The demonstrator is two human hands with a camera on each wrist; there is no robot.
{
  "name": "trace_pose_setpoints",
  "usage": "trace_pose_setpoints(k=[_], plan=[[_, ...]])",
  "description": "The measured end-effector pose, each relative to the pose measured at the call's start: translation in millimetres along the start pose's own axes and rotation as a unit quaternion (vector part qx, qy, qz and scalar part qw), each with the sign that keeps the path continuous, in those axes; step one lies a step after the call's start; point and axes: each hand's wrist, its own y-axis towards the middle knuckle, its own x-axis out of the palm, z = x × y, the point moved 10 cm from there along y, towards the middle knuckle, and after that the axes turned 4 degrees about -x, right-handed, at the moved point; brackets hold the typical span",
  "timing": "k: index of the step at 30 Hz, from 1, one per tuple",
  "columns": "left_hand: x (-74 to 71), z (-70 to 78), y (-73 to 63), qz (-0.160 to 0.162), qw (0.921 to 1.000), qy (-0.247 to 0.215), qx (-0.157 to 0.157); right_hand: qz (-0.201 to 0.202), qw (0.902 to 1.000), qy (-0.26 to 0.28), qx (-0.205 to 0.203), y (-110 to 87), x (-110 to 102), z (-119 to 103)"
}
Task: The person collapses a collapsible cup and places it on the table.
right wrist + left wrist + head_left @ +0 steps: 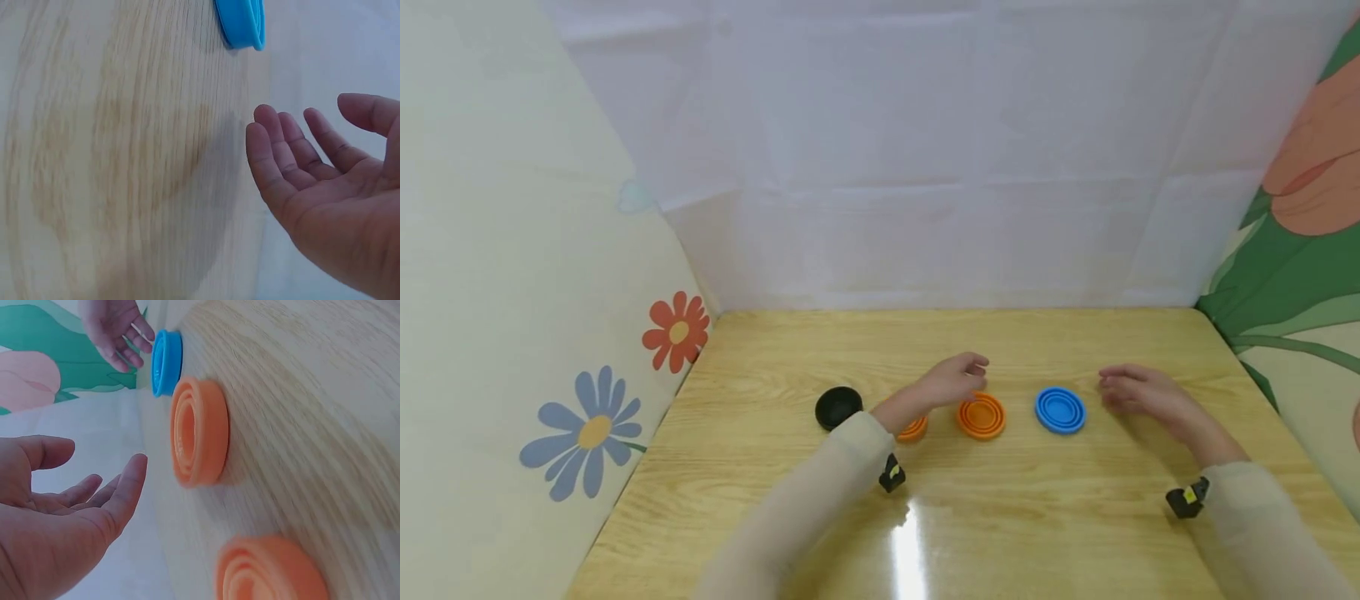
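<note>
Four ringed items stand out as a row: a blue collapsible cup [1060, 410], folded flat, lies at the right. Left of it is an orange collapsible cup [981, 417], also flat. My left hand [953, 379] hovers just behind and above that orange one, fingers loosely bent and holding nothing. A second orange collapsible cup [269, 575] is partly hidden under my left forearm in the head view. At the row's left end sits a round black dish [838, 407]. My right hand [1138, 392] hangs over the table right of the blue cup, fingers relaxed, nothing in it.
The wooden table [1000, 525] carries the row across its middle. A white cloth [962, 167] hangs along the back edge, and flower-printed cloths [595, 433] stand at both sides. Black wrist cameras [1187, 498] are strapped below each hand.
</note>
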Motion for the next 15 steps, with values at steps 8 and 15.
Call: trace_pose_setpoints(k=[8,15], plan=[[-31.1,-9.2,-29.6,0.010,0.9969,0.068,0.038,0.049,0.9920,-0.094,-0.069,-3.1,-15,-16],[-69.9,-10.6,-65.0,0.062,0.9821,0.157,0.083,0.124,0.9513,-0.233,-0.159,-14.5,-25,-34]])
